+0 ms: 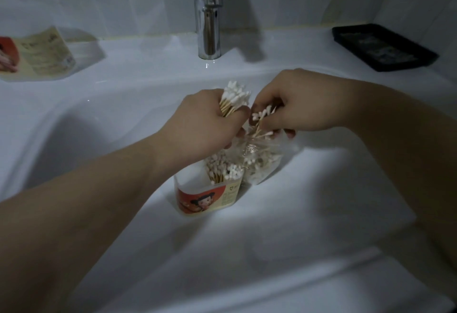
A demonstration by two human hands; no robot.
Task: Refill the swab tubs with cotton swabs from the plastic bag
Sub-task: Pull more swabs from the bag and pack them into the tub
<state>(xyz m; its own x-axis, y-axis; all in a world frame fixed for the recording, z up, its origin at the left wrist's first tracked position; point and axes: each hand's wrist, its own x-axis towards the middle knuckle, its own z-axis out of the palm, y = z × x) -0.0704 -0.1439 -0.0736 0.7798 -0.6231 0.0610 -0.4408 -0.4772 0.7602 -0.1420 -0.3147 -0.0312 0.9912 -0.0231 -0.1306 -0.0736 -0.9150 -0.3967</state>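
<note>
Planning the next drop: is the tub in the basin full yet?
Not full. The tub stands upright with swabs bunched at its right side; the left part of its opening is bare.

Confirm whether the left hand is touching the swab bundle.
Touching. The head view shows the left hand gripping the swab bundle by its sticks.
</note>
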